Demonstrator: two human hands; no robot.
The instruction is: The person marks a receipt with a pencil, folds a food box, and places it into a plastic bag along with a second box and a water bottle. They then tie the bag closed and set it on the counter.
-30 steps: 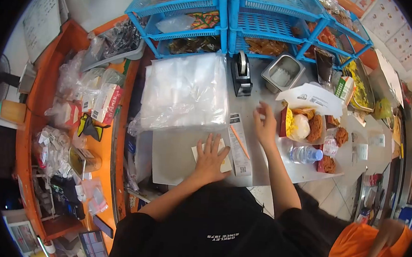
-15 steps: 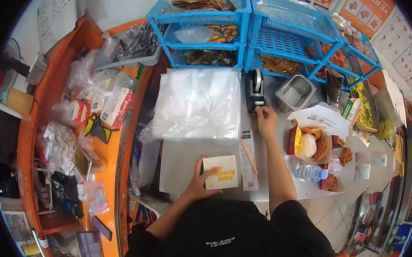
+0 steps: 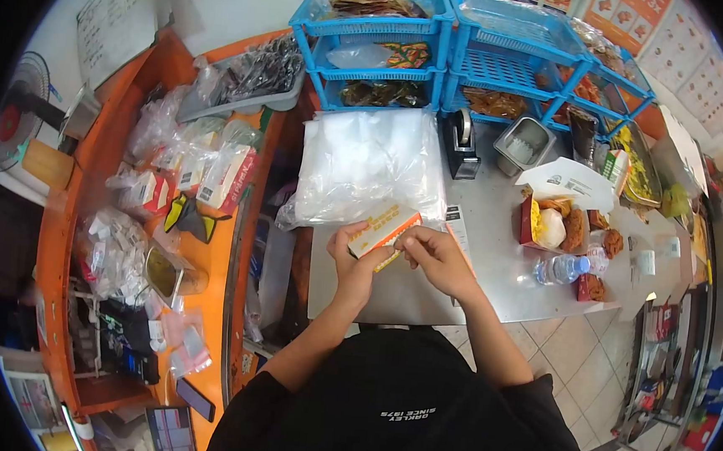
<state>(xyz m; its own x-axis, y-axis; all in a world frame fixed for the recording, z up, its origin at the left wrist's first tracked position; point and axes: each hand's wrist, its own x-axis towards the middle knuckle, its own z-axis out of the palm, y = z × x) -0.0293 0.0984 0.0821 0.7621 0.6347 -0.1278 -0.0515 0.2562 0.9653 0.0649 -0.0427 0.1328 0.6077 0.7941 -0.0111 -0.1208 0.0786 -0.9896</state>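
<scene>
A small white and yellow cardboard food box [image 3: 385, 230] is tilted up above the front of the steel table [image 3: 509, 278]. My left hand [image 3: 354, 267] is closed round its left and lower side. At its right edge is my right hand [image 3: 441, 263], thumb and fingers pinched together; whatever they hold is too small to make out. A stack of clear plastic bags [image 3: 374, 159] lies just behind the box. A paper receipt [image 3: 457, 221] is partly hidden by my right hand. The black tape dispenser [image 3: 462, 159] stands farther back, apart from both hands.
Blue tiered baskets [image 3: 449, 51] with packets line the back. To the right are a metal container [image 3: 524, 146], an open box of fried chicken and rice [image 3: 552, 226] and a water bottle [image 3: 561, 270]. An orange shelf unit [image 3: 230, 300] with bagged items borders the left.
My right hand has left the tape dispenser and come down to the box. My left hand has raised and tilted the box, turning its side toward me. The view has shifted slightly.
</scene>
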